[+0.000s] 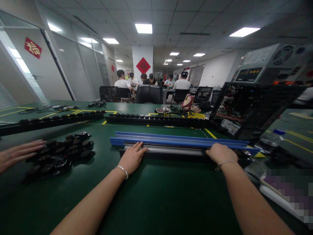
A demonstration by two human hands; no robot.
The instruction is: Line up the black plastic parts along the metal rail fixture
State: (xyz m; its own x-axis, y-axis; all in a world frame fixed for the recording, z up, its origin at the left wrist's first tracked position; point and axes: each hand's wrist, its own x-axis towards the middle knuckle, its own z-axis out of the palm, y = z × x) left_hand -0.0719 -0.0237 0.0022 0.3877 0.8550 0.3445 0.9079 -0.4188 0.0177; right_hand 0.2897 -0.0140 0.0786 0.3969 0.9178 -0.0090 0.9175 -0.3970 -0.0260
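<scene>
A long blue rail [181, 141] lies across the green table [156, 195] with a silver bar and a black strip [168, 150] just in front of it. My left hand [132, 159] rests on the left end of the silver bar, fingers stretched out flat. My right hand [221, 153] lies on the right end, knuckles up and fingers curled over the strip; what they grip is hidden.
A pile of small black parts [61, 153] lies at left, with another person's hand [17, 153] reaching to it. Long black strips [156, 120] run across the back. An open computer case [251, 107] stands at right. People sit at far tables.
</scene>
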